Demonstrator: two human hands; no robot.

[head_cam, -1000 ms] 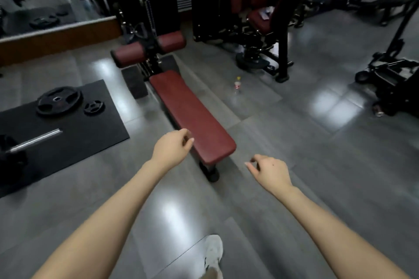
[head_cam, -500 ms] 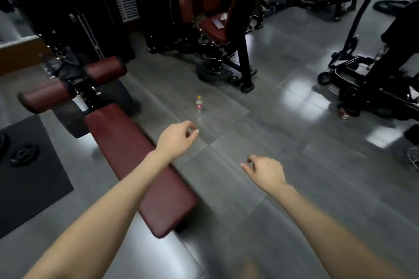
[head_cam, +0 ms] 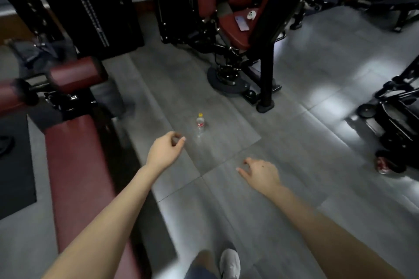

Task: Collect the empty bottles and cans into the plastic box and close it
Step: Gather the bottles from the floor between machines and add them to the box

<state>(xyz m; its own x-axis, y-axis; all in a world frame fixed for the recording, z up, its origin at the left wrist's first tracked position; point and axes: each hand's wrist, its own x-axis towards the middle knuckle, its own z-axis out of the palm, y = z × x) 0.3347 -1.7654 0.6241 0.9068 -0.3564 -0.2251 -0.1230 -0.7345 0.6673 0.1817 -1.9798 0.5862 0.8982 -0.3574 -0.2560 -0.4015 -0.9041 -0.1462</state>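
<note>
A small clear plastic bottle (head_cam: 200, 124) with a yellow cap and a red label stands upright on the grey floor ahead of me. My left hand (head_cam: 165, 151) hangs in the air just short of it, fingers loosely curled, holding nothing. My right hand (head_cam: 260, 174) is lower and to the right, fingers relaxed and empty. A red can (head_cam: 383, 164) lies on its side on the floor at the far right, beside a black machine base. No plastic box is in view.
A dark red padded bench (head_cam: 77, 179) runs along my left. A seated machine with a red seat (head_cam: 235, 27) stands behind the bottle, its black post (head_cam: 266, 88) close by. Black wheeled equipment (head_cam: 399, 118) stands at the right. My shoe (head_cam: 230, 264) shows below.
I have walked forward and turned right. The bottle has come much closer and the bench has slid to my left. The red can came into view. Both hands stay empty.
</note>
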